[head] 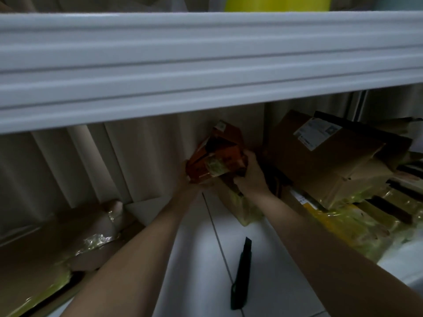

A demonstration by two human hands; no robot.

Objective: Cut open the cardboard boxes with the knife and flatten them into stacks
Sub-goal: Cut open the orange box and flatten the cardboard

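Both my hands hold a small orange-red cardboard box [219, 154], crumpled and partly torn open, in front of a beige curtain. My left hand [190, 179] grips its lower left side and is mostly hidden behind the box. My right hand [249, 175] curls over its right edge. A black utility knife [241, 275] lies on the white tiled floor between my forearms, untouched. At the right, a brown box with a white shipping label [325, 152] sits on a pile of flattened cardboard with yellow tape [357, 216].
A white shelf or table edge [206, 65] spans the upper frame, close overhead. Flattened brown cardboard with shiny tape [52, 255] lies at the lower left. A yellow object [277, 3] sits above the shelf. White floor tiles [192, 259] show in the middle.
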